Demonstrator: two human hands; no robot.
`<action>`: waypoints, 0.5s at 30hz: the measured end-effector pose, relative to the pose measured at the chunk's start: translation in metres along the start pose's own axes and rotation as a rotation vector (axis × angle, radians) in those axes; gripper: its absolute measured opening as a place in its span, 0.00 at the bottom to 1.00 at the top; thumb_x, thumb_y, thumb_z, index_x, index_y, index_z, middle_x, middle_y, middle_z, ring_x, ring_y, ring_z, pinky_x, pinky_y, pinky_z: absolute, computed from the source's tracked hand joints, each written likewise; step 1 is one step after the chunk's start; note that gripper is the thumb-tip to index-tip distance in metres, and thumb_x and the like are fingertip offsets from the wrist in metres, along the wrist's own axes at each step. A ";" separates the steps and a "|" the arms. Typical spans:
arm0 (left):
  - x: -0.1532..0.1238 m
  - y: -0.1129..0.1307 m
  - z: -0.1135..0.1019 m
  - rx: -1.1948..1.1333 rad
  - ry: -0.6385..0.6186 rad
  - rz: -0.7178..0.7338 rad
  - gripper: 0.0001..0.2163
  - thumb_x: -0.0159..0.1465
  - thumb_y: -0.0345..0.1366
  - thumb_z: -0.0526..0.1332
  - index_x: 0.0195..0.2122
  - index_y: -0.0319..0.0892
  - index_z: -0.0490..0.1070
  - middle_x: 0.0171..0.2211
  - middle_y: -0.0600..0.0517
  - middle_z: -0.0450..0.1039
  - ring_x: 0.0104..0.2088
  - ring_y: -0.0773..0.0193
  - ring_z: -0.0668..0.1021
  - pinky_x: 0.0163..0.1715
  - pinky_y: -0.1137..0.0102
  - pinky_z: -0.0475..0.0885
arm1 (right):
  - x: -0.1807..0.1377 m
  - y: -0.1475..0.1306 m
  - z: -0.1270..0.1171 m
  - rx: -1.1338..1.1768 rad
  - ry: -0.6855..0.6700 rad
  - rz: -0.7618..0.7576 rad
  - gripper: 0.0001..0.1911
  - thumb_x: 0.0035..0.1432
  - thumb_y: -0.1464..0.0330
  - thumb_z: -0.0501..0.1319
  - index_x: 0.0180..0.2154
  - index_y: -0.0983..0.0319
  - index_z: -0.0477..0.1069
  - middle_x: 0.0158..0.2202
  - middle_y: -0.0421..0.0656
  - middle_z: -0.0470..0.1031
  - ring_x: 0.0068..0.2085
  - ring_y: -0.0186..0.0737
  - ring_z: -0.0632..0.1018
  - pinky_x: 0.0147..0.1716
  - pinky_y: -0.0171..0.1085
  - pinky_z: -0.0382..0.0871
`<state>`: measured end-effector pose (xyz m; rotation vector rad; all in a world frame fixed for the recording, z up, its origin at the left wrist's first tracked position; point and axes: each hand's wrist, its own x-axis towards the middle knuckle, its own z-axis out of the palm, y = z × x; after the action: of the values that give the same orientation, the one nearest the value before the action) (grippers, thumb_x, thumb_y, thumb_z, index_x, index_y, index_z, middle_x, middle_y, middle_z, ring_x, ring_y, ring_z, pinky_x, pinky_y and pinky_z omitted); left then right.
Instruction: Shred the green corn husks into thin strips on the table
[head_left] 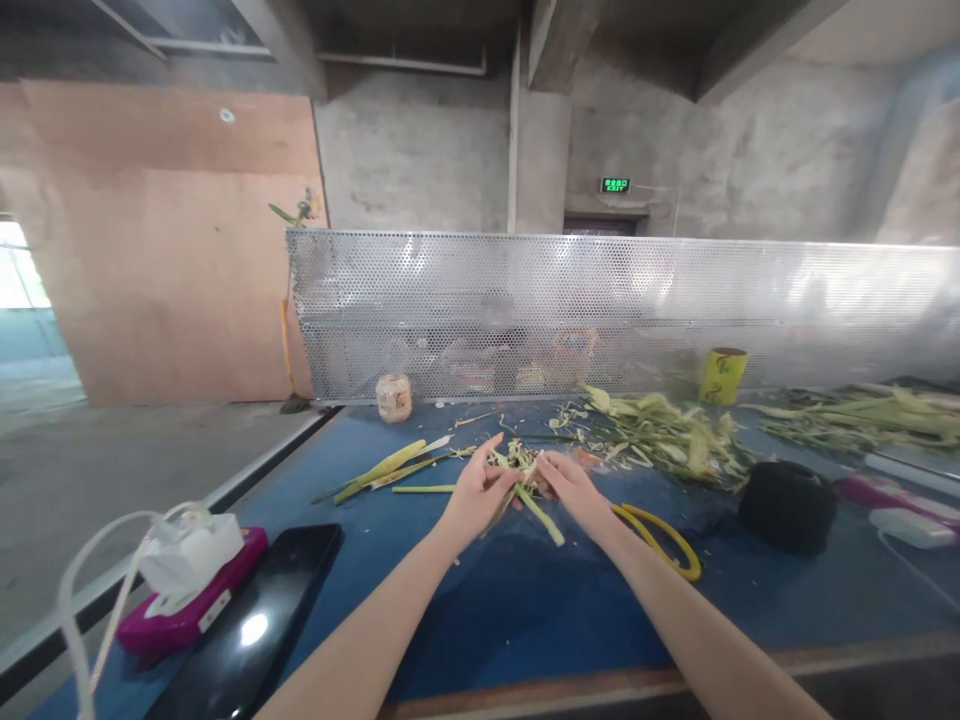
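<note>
My left hand (pixel 480 490) and my right hand (pixel 568 487) meet over the middle of the blue table (pixel 480 620). The left thumb and fingers close on a pale green plant stalk (pixel 541 516), whose cut end points down to the right. Pinched fingers of my right hand hold a thin pale strip of the plant, partly hidden by the fingertips. Curly cream shreds (pixel 516 455) lie just behind both hands. To the left are several yellow-green stalks and leaves (pixel 390 470). A yellow loop of tubing or cord (pixel 675 555) lies beside my right forearm.
A heap of pale green leaves (pixel 667 435) lies back right, near a yellow roll (pixel 724 376) and a black spool (pixel 787 507). A twine ball (pixel 394 397) stands back left. A phone (pixel 255 620) and purple power strip (pixel 191 600) lie left; a perforated metal screen (pixel 480 300) borders the back.
</note>
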<state>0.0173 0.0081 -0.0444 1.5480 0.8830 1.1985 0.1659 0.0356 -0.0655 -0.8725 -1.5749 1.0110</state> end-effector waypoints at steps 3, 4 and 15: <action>-0.001 0.000 -0.001 -0.036 0.025 0.027 0.35 0.55 0.37 0.56 0.59 0.37 0.34 0.22 0.54 0.71 0.19 0.68 0.73 0.20 0.74 0.66 | -0.002 0.000 0.003 0.039 -0.154 -0.007 0.17 0.47 0.56 0.57 0.33 0.63 0.62 0.23 0.36 0.64 0.23 0.29 0.67 0.24 0.30 0.59; -0.001 -0.001 -0.001 -0.046 0.003 0.035 0.36 0.56 0.37 0.55 0.59 0.37 0.31 0.23 0.54 0.71 0.19 0.68 0.74 0.22 0.72 0.67 | -0.003 -0.001 0.004 0.052 -0.189 0.009 0.18 0.47 0.57 0.58 0.36 0.62 0.62 0.25 0.37 0.66 0.26 0.30 0.68 0.26 0.31 0.60; -0.006 0.001 -0.004 0.257 0.024 0.185 0.42 0.54 0.35 0.57 0.58 0.43 0.23 0.33 0.49 0.76 0.21 0.70 0.72 0.24 0.75 0.67 | -0.013 -0.013 0.001 0.071 -0.333 0.193 0.13 0.47 0.60 0.59 0.27 0.65 0.67 0.16 0.34 0.62 0.19 0.27 0.62 0.22 0.30 0.55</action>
<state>0.0119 0.0029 -0.0447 1.8583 0.9547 1.2738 0.1669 0.0189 -0.0579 -0.8509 -1.7406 1.3991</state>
